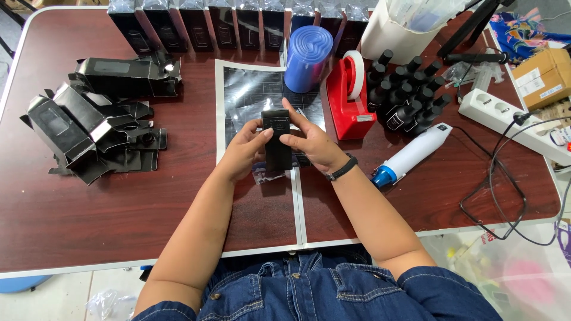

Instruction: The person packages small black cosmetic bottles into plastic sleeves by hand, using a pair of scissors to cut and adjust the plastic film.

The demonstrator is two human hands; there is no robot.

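Single head-worn view, looking steeply down and forward from above the seated person's lap. The dark red tabletop [148, 214] fills most of the frame, its near edge low in the picture and its far edge at the top. The camera sits close: both forearms enter from below, and the denim-clad lap shows at the bottom edge.

Dark reddish-brown table [107, 220] is pretty loaded. On the left there's a heap of unfolded black cartons [89, 125]. Along the far edge, a row of wrapped black boxes [238, 24] standing upright. A blue roll of film [307, 57] sits just beside a red tape dispenser [348, 98], then a cluster of small black bottles [404, 89]. A white-and-blue heat gun [411, 153] lies near a white power strip [505, 119], with a cardboard box [544, 77] further right.
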